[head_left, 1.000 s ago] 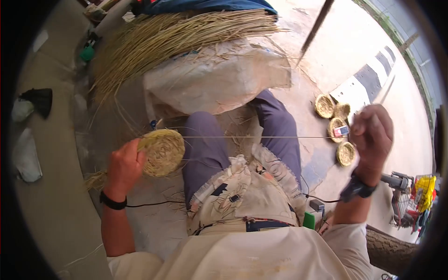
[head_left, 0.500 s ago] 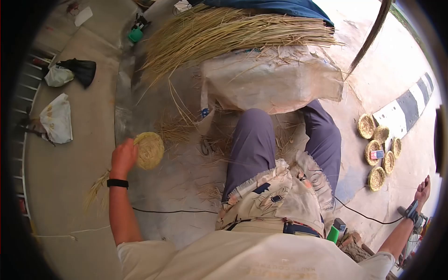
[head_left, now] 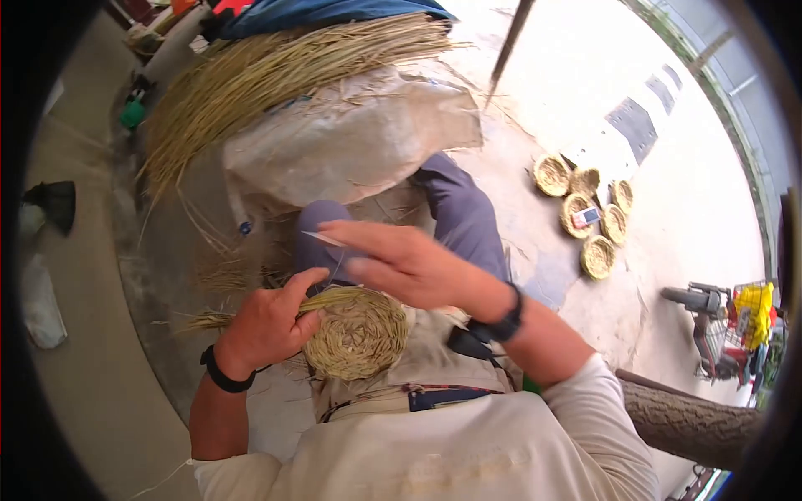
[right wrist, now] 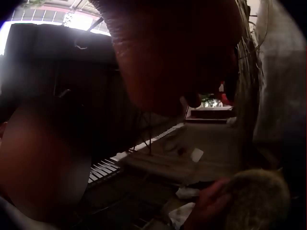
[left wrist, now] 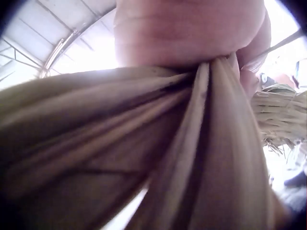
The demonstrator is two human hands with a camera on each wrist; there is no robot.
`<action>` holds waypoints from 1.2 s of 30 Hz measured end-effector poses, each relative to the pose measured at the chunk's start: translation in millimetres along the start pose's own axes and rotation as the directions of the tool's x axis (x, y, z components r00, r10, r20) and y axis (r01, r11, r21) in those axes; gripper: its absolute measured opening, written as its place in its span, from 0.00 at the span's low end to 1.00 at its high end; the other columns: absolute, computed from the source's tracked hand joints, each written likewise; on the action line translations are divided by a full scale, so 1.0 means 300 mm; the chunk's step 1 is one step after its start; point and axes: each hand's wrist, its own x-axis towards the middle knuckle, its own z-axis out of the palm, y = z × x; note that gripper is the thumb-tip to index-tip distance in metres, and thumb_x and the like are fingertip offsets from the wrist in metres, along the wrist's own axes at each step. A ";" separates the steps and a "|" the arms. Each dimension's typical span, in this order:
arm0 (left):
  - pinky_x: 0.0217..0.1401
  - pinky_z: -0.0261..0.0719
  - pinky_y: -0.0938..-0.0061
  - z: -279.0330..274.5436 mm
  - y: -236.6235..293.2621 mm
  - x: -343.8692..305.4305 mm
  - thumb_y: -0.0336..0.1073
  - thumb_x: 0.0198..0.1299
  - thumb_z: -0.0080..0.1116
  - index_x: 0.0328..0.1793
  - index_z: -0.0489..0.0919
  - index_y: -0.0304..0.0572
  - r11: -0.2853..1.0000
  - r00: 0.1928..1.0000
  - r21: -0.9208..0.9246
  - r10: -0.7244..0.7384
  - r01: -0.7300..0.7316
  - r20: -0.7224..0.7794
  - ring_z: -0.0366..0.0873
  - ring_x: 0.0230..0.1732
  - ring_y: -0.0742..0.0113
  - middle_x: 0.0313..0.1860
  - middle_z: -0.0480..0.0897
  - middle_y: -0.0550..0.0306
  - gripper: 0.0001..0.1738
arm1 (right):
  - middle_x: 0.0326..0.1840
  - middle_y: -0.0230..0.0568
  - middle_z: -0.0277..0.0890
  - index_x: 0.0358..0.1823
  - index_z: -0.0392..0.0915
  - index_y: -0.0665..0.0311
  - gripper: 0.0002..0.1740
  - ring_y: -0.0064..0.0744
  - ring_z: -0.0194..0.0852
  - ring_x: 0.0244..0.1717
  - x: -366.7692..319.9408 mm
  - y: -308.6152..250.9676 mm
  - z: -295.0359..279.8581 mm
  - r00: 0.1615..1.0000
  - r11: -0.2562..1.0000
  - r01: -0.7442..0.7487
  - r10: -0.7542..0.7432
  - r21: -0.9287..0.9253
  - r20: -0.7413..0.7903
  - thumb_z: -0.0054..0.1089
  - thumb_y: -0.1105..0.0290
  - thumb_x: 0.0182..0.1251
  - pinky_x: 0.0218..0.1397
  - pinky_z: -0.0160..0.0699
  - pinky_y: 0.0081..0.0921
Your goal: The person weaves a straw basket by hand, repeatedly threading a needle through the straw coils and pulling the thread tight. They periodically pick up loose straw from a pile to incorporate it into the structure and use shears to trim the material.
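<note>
A round, coiled straw piece (head_left: 355, 334) lies over the lap in the head view. My left hand (head_left: 271, 327) grips its left rim, thumb on top, with loose straw ends (head_left: 209, 321) sticking out leftward. Close up in the left wrist view, straw (left wrist: 230, 139) fans out from beneath the left hand (left wrist: 192, 33). My right hand (head_left: 409, 263) is above the piece's upper edge, blurred, holding a thin pale sliver (head_left: 324, 239) at its fingertips. A fine strand hangs near those fingers. The right wrist view shows the right hand (right wrist: 177, 52) dark and close, with the piece (right wrist: 259, 201) below.
A long straw bundle (head_left: 292, 71) lies beyond the knees on a pale sack (head_left: 351, 146). Several small woven bowls (head_left: 598, 257) stand on the ground at right, one bearing a small red-and-white box (head_left: 586, 217). A log (head_left: 685, 422) lies at lower right.
My right hand has come in from far out at the right to beside the left hand. The left hand has brought the straw piece inward over the lap.
</note>
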 end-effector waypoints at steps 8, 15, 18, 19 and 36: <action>0.42 0.88 0.55 0.060 -0.039 0.035 0.29 0.65 0.63 0.68 0.84 0.49 0.994 0.994 -0.054 0.100 -0.098 0.044 0.90 0.42 0.45 0.44 0.91 0.47 0.24 | 0.37 0.41 0.87 0.63 0.84 0.69 0.25 0.29 0.84 0.42 -0.201 0.165 -0.127 0.586 0.739 -0.662 0.613 -0.123 0.530 0.60 0.53 0.83 0.46 0.82 0.32; 0.42 0.88 0.55 0.108 -0.030 0.089 0.32 0.65 0.66 0.67 0.84 0.50 0.987 0.986 -0.041 0.159 -0.157 0.044 0.90 0.42 0.46 0.44 0.91 0.48 0.23 | 0.46 0.38 0.90 0.54 0.88 0.66 0.20 0.40 0.88 0.45 -0.245 0.152 -0.058 0.758 0.273 -0.458 0.618 0.846 0.211 0.55 0.56 0.88 0.47 0.86 0.34; 0.41 0.88 0.55 0.126 -0.034 0.087 0.32 0.65 0.67 0.67 0.85 0.50 0.985 0.984 -0.027 0.172 -0.171 0.034 0.90 0.40 0.46 0.41 0.90 0.49 0.23 | 0.47 0.37 0.89 0.56 0.86 0.64 0.19 0.47 0.86 0.44 -0.137 0.114 0.009 0.806 -0.071 -0.130 0.573 0.989 0.147 0.52 0.57 0.89 0.46 0.87 0.39; 0.40 0.87 0.55 0.126 -0.032 0.083 0.32 0.65 0.67 0.67 0.85 0.50 0.987 0.986 -0.004 0.163 -0.163 0.045 0.89 0.39 0.46 0.39 0.90 0.49 0.22 | 0.40 0.32 0.86 0.61 0.84 0.64 0.21 0.36 0.82 0.37 -0.133 0.166 0.014 0.887 -0.012 -0.131 0.446 0.991 0.123 0.52 0.55 0.89 0.39 0.83 0.31; 0.42 0.85 0.50 0.186 -0.069 -0.042 0.31 0.70 0.63 0.62 0.80 0.36 1.000 1.000 -0.009 -0.010 0.010 0.028 0.88 0.42 0.37 0.43 0.88 0.38 0.16 | 0.27 0.50 0.78 0.35 0.84 0.70 0.23 0.55 0.80 0.29 -0.220 0.068 0.002 0.876 0.856 -0.420 0.469 -0.301 0.114 0.67 0.54 0.80 0.34 0.77 0.45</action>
